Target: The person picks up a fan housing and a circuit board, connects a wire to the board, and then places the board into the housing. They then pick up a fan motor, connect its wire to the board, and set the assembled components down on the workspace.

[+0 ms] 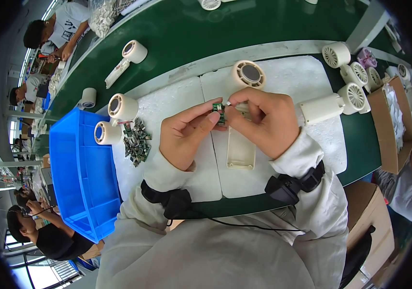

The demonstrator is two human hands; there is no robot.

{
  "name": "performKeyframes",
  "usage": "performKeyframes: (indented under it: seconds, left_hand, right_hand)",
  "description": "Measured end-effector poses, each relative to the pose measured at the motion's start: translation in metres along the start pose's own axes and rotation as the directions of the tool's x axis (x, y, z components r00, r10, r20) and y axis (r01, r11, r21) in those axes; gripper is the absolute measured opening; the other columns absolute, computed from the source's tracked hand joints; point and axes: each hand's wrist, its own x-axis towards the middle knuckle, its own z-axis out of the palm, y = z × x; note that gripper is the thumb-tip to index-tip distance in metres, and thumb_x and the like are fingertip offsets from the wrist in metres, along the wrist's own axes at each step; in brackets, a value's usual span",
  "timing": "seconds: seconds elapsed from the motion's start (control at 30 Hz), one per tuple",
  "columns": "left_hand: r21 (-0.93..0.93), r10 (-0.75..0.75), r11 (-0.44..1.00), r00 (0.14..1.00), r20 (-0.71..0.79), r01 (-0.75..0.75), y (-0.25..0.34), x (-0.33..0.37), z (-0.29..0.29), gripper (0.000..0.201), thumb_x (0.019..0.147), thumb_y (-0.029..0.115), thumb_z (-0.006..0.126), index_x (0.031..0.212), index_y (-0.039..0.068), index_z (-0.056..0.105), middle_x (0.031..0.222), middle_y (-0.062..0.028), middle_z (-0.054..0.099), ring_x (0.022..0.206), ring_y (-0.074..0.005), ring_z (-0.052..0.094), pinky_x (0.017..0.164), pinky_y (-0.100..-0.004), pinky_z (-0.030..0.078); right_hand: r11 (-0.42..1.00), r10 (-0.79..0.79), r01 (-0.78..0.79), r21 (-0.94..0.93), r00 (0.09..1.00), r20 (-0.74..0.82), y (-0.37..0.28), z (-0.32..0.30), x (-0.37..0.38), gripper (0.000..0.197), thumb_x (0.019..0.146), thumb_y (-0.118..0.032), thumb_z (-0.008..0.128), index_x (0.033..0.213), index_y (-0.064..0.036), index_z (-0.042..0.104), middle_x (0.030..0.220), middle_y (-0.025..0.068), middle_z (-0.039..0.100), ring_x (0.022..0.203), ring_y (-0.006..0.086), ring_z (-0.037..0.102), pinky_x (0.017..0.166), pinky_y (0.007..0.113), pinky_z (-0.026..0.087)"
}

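Our left hand (pixel 185 132) grips green circuit board (pixel 219 110), right hand (pixel 271 120) pinches small white piece (pixel 228 103); both partly hide fan-handle housing (pixel 240 153) below. Nearby: blue bin (pixel 68 164), circuit-board pile (pixel 137 143) left; cardboard box (pixel 385 132) right.

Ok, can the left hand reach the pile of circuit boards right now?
Probably yes: only white mat shows between the left hand and the pile of circuit boards, though that hand holds a green board.

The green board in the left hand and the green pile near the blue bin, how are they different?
The green board is one single piece, but the pile has lots. The green board is held in the left hand, while the pile lies on the white mat. Both look partly green.
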Motion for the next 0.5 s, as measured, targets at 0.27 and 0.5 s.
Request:
performKeyframes:
  seconds: [0.27, 0.5]
  left_hand:
    - [0.035, 0.085, 0.996, 0.996, -0.005, -0.085, 0.001, -0.004, -0.001, 0.03, 0.1, 0.0, 0.056, 0.13, -0.004, 0.061, 0.122, -0.0157, 0.066, 0.106, -0.0203, 0.066, 0.091, -0.0333, 0.056]
    - [0.189, 0.077, 0.977, 0.988, 0.133, -0.101, 0.01, -0.005, -0.01, 0.032, 0.1, -0.002, 0.054, 0.131, -0.002, 0.061, 0.12, -0.0146, 0.065, 0.104, -0.02, 0.066, 0.092, -0.0306, 0.054]
  right_hand:
    - [0.997, 0.052, -0.048, -0.068, 0.997, 0.052, -0.006, 0.002, 0.0, 0.013, 0.08, -0.011, 0.076, 0.09, -0.0058, 0.07, 0.047, -0.0028, 0.04, 0.043, 0.0043, 0.033, 0.044, 0.025, 0.026]
    - [0.99, -0.047, 0.061, -0.13, 0.993, 0.109, -0.003, -0.004, -0.001, 0.014, 0.078, -0.01, 0.076, 0.091, -0.007, 0.071, 0.047, -0.0022, 0.039, 0.043, 0.0047, 0.034, 0.044, 0.025, 0.027]
